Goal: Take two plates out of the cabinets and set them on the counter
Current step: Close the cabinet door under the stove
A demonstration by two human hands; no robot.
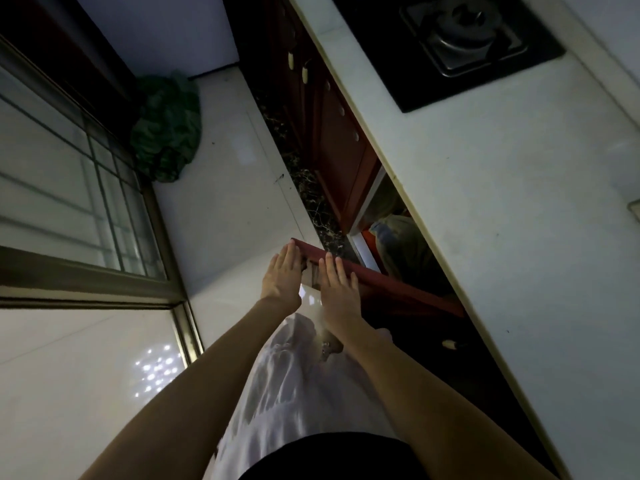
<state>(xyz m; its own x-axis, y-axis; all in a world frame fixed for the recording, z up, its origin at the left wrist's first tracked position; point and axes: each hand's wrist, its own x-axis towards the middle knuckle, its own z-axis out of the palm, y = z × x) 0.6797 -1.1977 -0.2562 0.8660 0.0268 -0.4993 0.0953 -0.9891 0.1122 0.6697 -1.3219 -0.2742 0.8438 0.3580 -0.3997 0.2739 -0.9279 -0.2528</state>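
Observation:
A red-brown lower cabinet door [381, 282] stands swung out from under the white counter [502, 188]. My left hand [282, 275] and my right hand [337, 284] lie flat with fingers straight against the door's outer edge, side by side. Neither hand holds anything. The opened cabinet [405, 244] is dim inside; pale rounded shapes sit there, too dark to name. No plate can be made out anywhere.
A black gas hob [460, 39] is set into the counter at the top right. Closed cabinet doors with pale knobs [304, 74] run further along. A green bundle [166, 129] lies on the tiled floor by a sliding glass door [69, 202].

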